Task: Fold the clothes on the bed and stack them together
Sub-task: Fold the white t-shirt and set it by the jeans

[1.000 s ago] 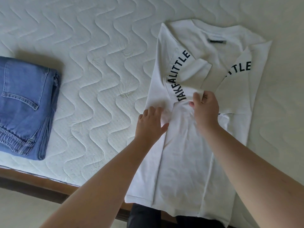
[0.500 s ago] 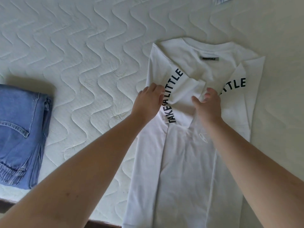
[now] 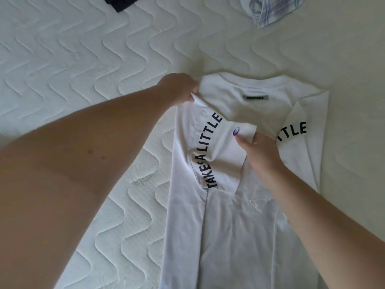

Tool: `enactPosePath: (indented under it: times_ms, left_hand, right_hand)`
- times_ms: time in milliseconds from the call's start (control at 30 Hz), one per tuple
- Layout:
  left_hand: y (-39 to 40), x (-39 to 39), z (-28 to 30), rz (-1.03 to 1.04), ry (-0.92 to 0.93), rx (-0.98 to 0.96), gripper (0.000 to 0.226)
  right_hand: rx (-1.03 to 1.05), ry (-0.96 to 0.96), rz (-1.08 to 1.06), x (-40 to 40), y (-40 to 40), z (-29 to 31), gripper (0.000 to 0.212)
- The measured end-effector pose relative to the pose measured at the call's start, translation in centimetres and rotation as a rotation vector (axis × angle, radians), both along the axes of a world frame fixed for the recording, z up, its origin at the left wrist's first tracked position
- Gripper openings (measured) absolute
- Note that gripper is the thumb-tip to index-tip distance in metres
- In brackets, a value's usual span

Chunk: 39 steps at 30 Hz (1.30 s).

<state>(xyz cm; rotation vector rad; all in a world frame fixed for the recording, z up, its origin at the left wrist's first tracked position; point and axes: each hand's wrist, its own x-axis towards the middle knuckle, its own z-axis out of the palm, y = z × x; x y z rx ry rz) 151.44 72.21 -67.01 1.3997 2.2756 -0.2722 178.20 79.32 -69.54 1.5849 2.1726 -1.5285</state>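
Left hand (image 3: 181, 88) has slid up to pinch the T-shirt (image 3: 239, 226) shoulder corner; right hand (image 3: 260, 151) now grips the folded sleeve (image 3: 225, 147) edge.

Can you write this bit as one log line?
step: folding T-shirt | left hand: pinches shoulder | right hand: pinches sleeve | bed

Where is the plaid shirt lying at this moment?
In the head view, the plaid shirt lies on the mattress at the top right edge, beyond the white T-shirt.

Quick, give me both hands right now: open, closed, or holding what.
Left hand: closed, pinching the folded shoulder edge of the white T-shirt.
Right hand: closed, pinching the folded sleeve of the same shirt.
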Motion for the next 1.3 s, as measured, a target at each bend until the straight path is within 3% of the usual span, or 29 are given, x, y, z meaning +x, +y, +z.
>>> enactPosePath:
  times_ms: [100, 400, 500, 633, 867, 1000, 1067, 1133, 1200, 1300]
  left_hand:
    - [0.2, -1.2, 0.0, 0.078, 0.002, 0.017, 0.017]
    - [-0.9, -0.8, -1.1, 0.211, -0.016, 0.155, 0.019]
    - [-1.1, -0.7, -1.2, 0.202, -0.051, 0.204, 0.017]
    - [-1.5, -0.8, -1.2, 0.211, -0.114, 0.306, 0.012]
    - [-2.5, -0.8, -0.6, 0.254, -0.145, 0.325, 0.017]
    - [-2.9, 1.3, 0.4, 0.445, -0.009, 0.448, 0.025]
    - [-3.4, 3.4, 0.7, 0.595, -0.1, 0.53, 0.026]
    - [-4.4, 5.8, 0.3, 0.723, -0.205, 0.489, 0.031]
    - [-5.9, 8.5, -0.7, 0.792, -0.269, 0.397, 0.038]
    - [-8.0, 11.8, -2.0, 0.827, -0.33, 0.325, 0.042]
  right_hand:
    - [0.145, 0.008, 0.004, 0.7, 0.9, 0.8, 0.025]
    - [0.482, 0.055, -0.004, 3.3, -1.2, 1.1, 0.038]
    - [0.667, 0.178, 0.174, 3.7, -3.1, 1.3, 0.014]
    - [0.659, 0.374, 0.53, 3.7, -5.9, 1.2, 0.036]
    - [0.775, 0.267, 0.783, 4.5, -9.8, -0.1, 0.038]
    - [0.741, 0.179, 0.805, 4.8, -10.3, -1.2, 0.041]
    - [0.679, 0.206, 0.836, 4.8, -10.2, -1.2, 0.049]
    - [0.645, 0.264, 0.848, 4.8, -9.8, -1.0, 0.051]
    - [0.626, 0.221, 0.743, 5.2, -9.4, -0.7, 0.057]
    - [0.487, -0.008, 0.457, 5.6, -8.7, -0.1, 0.075]
